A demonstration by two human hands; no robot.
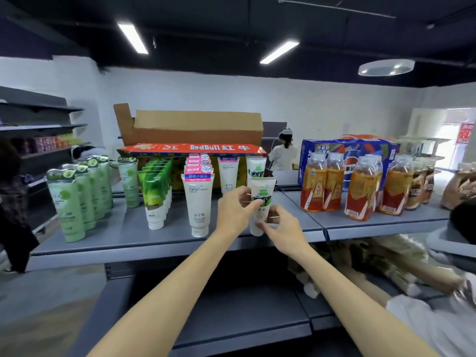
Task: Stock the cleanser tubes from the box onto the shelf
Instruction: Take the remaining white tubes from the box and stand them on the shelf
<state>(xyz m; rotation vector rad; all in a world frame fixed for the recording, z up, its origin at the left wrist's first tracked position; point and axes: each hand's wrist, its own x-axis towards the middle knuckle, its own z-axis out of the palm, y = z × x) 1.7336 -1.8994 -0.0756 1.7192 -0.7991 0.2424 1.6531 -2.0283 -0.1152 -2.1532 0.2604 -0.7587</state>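
Note:
A white cleanser tube with a green and blue label [262, 191] stands cap-down on the grey shelf [128, 235]. My left hand [235, 208] pinches its middle from the left. My right hand [279, 228] holds its lower part near the cap from the right. Behind it stand a matching tube [255, 166] and a white Facial tube [228, 173]. Rows of white-and-pink tubes [198, 202], dark green tubes [154, 194] and pale green tubes [74, 199] fill the shelf to the left. The open cardboard box [195, 127] sits at the back on a RedBull carton [195, 148].
Shrink-wrapped tea bottles [342, 186] and a blue Pepsi case [347, 153] occupy the shelf to the right. A person's head and arm [461, 253] reach into the lower shelf at right. Another person [13, 202] stands at far left.

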